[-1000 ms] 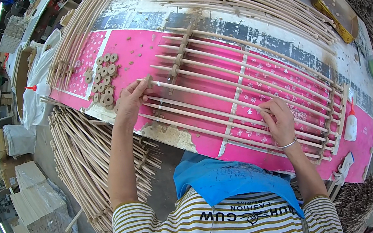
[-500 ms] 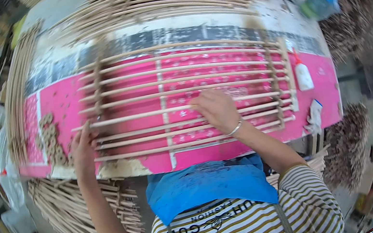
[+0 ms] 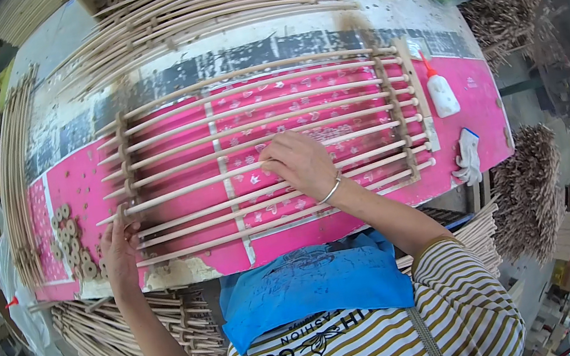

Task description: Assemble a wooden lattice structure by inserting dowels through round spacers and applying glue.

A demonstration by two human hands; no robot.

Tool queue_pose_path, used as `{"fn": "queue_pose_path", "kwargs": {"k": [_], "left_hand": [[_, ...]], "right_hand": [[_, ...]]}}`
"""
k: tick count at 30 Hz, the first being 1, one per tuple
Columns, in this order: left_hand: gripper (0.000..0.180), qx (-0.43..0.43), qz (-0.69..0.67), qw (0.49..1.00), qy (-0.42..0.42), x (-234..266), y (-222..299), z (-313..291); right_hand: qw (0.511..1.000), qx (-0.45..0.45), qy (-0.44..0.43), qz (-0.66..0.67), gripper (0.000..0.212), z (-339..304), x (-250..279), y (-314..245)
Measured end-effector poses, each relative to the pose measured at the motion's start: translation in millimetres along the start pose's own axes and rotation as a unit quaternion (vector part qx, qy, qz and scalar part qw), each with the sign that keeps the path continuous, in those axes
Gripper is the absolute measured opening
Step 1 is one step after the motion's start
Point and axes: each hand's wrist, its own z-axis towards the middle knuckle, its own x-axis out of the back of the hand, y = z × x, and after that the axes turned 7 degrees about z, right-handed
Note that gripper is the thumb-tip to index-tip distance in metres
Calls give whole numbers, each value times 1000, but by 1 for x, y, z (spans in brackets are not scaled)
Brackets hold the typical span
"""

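Observation:
Several pale wooden rods with knobbed right ends lie side by side across the pink table, threaded through two brown crosspieces, a left one [image 3: 123,151] and a right one [image 3: 388,87]. One of these, a wooden rod [image 3: 204,184], sticks out farther to the left than its neighbours. My left hand [image 3: 121,252] is closed on it near its left tip, at a small brown wooden piece whose shape is partly hidden by the fingers. My right hand [image 3: 304,166] pinches the same rod near its middle, thumb and fingers together.
Small wooden rings [image 3: 69,238] lie loose at the table's left. Rods in a bundle [image 3: 23,182] line the left edge; more rods [image 3: 214,10] lie at the back. A red-tipped white bottle [image 3: 443,95] and a white glove [image 3: 468,155] are at right.
The view has shifted, so the table appears tilted and moved leftward. Both hands keep hold of the same rod, with little visible change in their grip.

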Motion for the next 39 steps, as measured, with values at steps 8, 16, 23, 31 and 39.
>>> {"fn": "queue_pose_path", "kwargs": {"k": [8, 16, 23, 31, 39], "left_hand": [[31, -308, 427, 838, 143, -11, 26, -14], [46, -394, 581, 704, 109, -15, 19, -11], [38, -382, 554, 731, 112, -20, 7, 4], [29, -388, 545, 732, 131, -25, 3, 5], [33, -391, 553, 724, 129, -28, 4, -1]], "right_hand": [[998, -52, -38, -24, 12, -3, 16, -3], [998, -25, -48, -25, 12, 1, 10, -5], [996, -15, -67, -55, 15, 2, 7, -2], [996, -27, -67, -56, 16, 5, 7, -6], [995, -48, -46, -73, 25, -1, 8, -8]]}}
